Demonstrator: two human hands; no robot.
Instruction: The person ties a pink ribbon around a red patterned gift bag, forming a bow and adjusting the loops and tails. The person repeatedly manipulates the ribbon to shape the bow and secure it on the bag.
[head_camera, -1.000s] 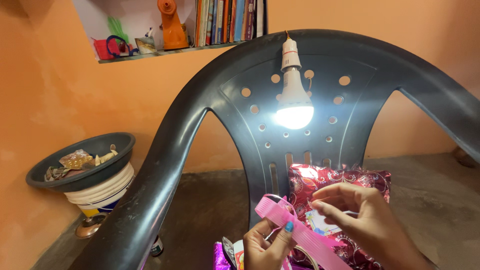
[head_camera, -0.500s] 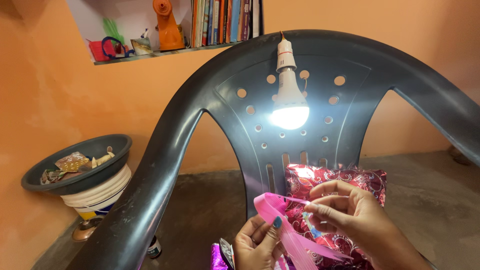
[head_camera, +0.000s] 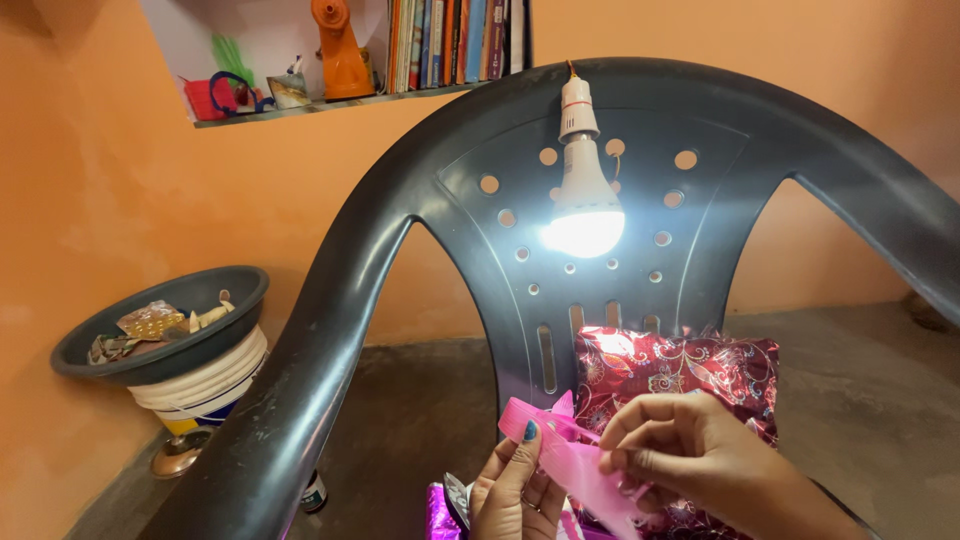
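- ribbon (head_camera: 570, 462) now droops lower than a moment ago, pinched by left hand (head_camera: 515, 490) and right hand (head_camera: 690, 460) fingers.
- red packet (head_camera: 680, 370) stays on chair (head_camera: 330, 330).

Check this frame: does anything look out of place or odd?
Yes: a lit bulb hangs from the top of the chair back, not a ceiling fitting. Otherwise nothing stands out; both hands, left and right, hold a pink ribbon.

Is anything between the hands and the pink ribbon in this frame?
Nothing visible. The left hand and right hand both already pinch the pink ribbon directly, in front of the red patterned packet.
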